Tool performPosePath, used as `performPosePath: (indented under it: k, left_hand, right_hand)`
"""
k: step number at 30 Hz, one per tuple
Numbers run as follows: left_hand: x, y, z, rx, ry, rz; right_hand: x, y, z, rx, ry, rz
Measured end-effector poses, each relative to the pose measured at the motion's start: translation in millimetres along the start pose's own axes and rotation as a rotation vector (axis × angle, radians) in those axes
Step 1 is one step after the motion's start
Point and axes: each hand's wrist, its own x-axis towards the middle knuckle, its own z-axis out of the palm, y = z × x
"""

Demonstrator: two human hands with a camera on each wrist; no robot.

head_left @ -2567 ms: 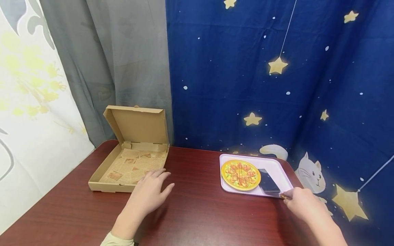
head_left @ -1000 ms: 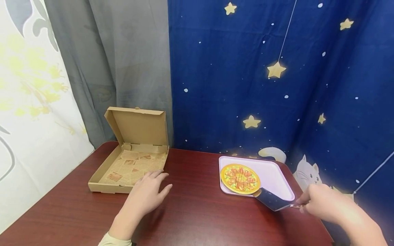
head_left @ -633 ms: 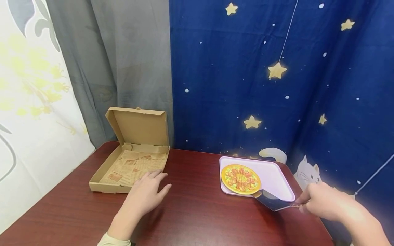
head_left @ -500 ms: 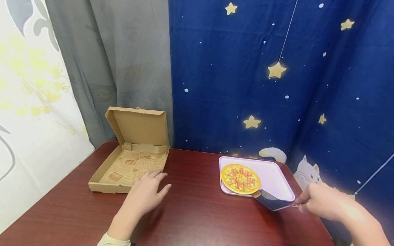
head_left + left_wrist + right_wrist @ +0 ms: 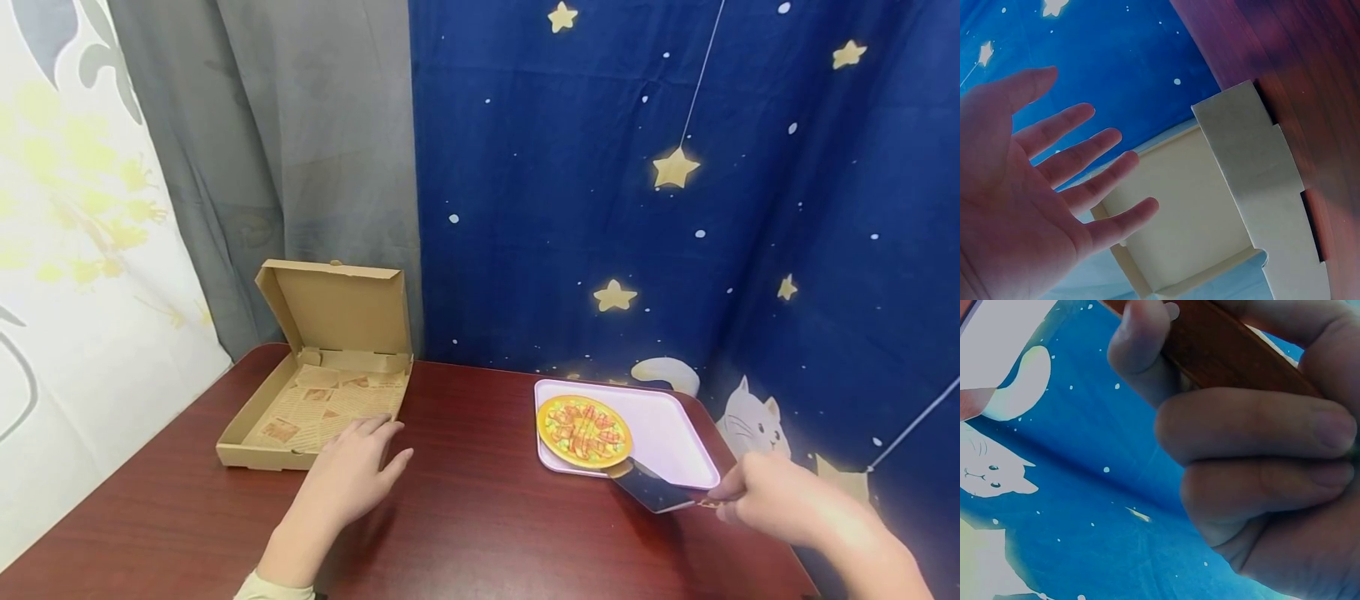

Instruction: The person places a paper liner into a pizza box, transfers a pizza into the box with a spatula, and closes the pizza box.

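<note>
My right hand (image 5: 783, 497) grips the wooden handle (image 5: 1229, 350) of a spatula with a wide, shiny metal blade (image 5: 651, 487). The blade slants over the front rim of a pale lilac tray (image 5: 671, 429), its tip right at the lower right edge of a toy pizza (image 5: 585, 432). That pizza, yellow-rimmed with printed toppings, lies at the tray's left side. My left hand (image 5: 351, 471) hovers with spread fingers by the front right corner of an open cardboard pizza box (image 5: 337, 308). In the left wrist view its palm (image 5: 1016, 206) shows bare.
Printed paper (image 5: 322, 408) lines the box, whose lid stands up at the back. The dark red table (image 5: 480, 500) stretches between box and tray. Behind it hang a grey curtain (image 5: 345, 150) and a blue starry one (image 5: 525, 167).
The spatula blade, earlier lying on the tray to the right of the pizza, has swung toward me over the front rim. Lately it has shifted slightly left. The left hand stays nearly still.
</note>
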Motion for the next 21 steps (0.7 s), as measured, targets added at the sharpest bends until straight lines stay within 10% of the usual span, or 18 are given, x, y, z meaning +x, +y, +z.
performPosePath:
  k: [21]
  left_hand:
    - [-5.1, -8.5, -0.6, -0.004, 0.041, -0.004]
  right_hand:
    - [-1, -12, 17.4, -0.03, 0.003, 0.07]
